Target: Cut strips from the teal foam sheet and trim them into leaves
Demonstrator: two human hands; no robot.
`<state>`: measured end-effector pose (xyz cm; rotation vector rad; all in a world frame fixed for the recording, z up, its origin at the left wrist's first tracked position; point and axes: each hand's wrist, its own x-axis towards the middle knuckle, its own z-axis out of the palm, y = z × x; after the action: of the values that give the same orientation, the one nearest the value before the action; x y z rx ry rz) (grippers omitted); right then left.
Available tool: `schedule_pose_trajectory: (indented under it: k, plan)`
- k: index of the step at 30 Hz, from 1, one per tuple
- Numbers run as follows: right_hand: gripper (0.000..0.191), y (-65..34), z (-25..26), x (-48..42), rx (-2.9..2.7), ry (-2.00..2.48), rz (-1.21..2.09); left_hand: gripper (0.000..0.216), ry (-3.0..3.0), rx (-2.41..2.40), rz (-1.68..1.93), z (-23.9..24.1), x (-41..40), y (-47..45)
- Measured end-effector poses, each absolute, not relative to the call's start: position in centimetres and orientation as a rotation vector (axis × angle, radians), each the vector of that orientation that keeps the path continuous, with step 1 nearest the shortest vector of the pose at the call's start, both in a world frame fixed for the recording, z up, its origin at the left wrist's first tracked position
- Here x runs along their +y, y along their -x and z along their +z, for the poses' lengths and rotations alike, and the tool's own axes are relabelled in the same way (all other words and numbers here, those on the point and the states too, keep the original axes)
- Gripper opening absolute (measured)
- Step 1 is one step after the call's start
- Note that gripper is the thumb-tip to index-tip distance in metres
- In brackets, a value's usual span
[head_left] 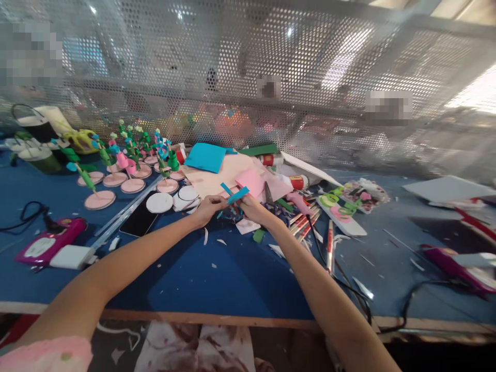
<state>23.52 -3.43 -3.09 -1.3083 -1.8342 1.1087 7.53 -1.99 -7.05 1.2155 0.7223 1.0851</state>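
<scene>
My left hand (210, 210) is closed in a pinch at the left end of a bright blue strip (238, 195) of foam or paper. From the right, my right hand (251, 207) closes on the same strip, its fingertips partly hidden behind it. A second thin blue piece (225, 189) sticks up between the hands. Both hands are just above the table, over small scraps. Behind them lie a folded blue sheet (206, 157), a pink sheet (250, 180) and a large cream sheet (209, 182).
Small green, blue and pink flower models on round pink bases (99, 200) stand at left. Nearby are a black phone (140, 218), white discs (159, 203) and a magenta power strip (72, 232). A pink glue gun (300, 203) and green-handled scissors (329, 200) lie right. A perforated metal screen (232, 67) rises behind.
</scene>
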Motion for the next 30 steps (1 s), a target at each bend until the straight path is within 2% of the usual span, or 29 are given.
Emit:
schedule_pose_trajectory:
  k: [5, 10, 17, 22, 25, 30]
  plan:
    - [0.014, -24.0, -3.2, -3.9, -1.552, 1.116, 1.454, 0.029, -1.085, 0.682, 1.081, -6.5, -2.2, -7.6]
    - [0.039, -24.0, -3.3, -4.0, -1.417, 1.066, 1.411, 0.032, -1.027, 0.674, 1.092, -6.3, -2.2, -7.6]
    - [0.054, -24.3, -3.5, -3.8, -1.428, 0.994, 1.502, 0.029, -1.015, 0.666, 1.07, -6.3, -2.2, -7.5]
    - [0.048, -23.6, -3.0, -4.6, -1.409, 0.865, 1.608, 0.029, -1.001, 0.637, 1.07, -6.1, -2.4, -7.3]
    - [0.051, -23.4, -2.7, -4.7, -1.317, 0.868, 1.671, 0.031, -0.986, 0.622, 1.075, -6.0, -2.4, -7.2]
    - [0.041, -23.2, -3.2, -4.1, -1.135, 0.87, 1.465, 0.034, -0.867, 0.565, 1.132, -5.9, -2.2, -7.1]
